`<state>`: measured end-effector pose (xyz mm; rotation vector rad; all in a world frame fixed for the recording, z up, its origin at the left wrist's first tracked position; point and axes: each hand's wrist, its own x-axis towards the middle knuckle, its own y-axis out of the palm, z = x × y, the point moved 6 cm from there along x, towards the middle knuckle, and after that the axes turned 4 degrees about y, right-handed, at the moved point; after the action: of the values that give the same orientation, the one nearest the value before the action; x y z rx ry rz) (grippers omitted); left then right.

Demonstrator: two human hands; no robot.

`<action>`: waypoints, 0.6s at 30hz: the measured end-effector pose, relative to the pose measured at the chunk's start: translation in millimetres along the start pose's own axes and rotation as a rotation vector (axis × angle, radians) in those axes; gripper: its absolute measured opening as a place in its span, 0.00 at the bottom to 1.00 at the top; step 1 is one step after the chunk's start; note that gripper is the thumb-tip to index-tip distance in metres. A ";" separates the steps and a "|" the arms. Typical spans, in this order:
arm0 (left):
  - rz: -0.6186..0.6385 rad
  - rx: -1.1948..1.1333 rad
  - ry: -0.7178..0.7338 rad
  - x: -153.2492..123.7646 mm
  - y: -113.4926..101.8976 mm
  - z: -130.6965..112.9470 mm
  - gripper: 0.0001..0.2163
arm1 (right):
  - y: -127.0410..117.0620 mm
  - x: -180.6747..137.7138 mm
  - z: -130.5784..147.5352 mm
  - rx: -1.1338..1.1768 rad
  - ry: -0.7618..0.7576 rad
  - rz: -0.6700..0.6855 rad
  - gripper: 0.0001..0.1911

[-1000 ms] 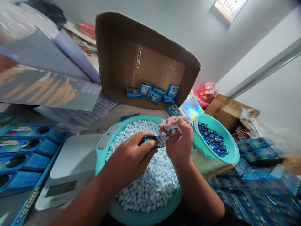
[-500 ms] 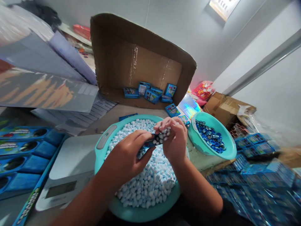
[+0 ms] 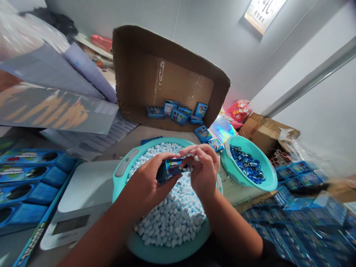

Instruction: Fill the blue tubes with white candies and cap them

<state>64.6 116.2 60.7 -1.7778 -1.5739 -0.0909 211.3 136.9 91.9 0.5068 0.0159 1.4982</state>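
Over a turquoise basin (image 3: 118, 187) heaped with white and pale blue candies (image 3: 169, 217), my left hand (image 3: 147, 180) grips a small blue candy box (image 3: 172, 167). Its printed side faces up towards me, and one end points right. At that end, my right hand (image 3: 204, 168) is curled round several of the white candies, with its fingertips touching or very near the box opening. A few candies show between the fingers and the box; the rest of the palm is hidden.
Behind the basin, an open cardboard box (image 3: 136, 74) holds several blue candy boxes. A smaller turquoise basin (image 3: 268, 178) with blue caps stands right. Left are a scale (image 3: 86, 185) and blue cartons with round holes (image 3: 30, 172). Stacked blue packs (image 3: 300, 211) fill the lower right.
The candy box has turned in my left hand, so its printed side now shows. My right fingers have closed in over the candies, and fewer are visible. The view has shifted slightly.
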 end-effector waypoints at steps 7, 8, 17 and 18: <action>-0.013 -0.017 0.040 2.3 -2.2 -3.8 0.17 | 2.4 -1.3 3.4 -0.010 -0.070 0.062 0.06; -0.015 -0.023 0.043 2.6 -2.4 -4.1 0.16 | 2.2 -2.2 2.5 -0.008 -0.067 0.093 0.06; -0.003 -0.058 0.034 0.6 -1.0 0.1 0.16 | -1.6 -11.3 4.8 -0.214 -0.117 0.246 0.13; -0.002 -0.058 0.035 0.4 -1.1 0.5 0.16 | -1.1 -13.4 6.5 -0.251 -0.112 0.266 0.14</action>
<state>63.5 116.8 61.1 -1.8097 -1.5633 -0.1694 213.2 122.2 93.4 0.3994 -0.3353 1.7000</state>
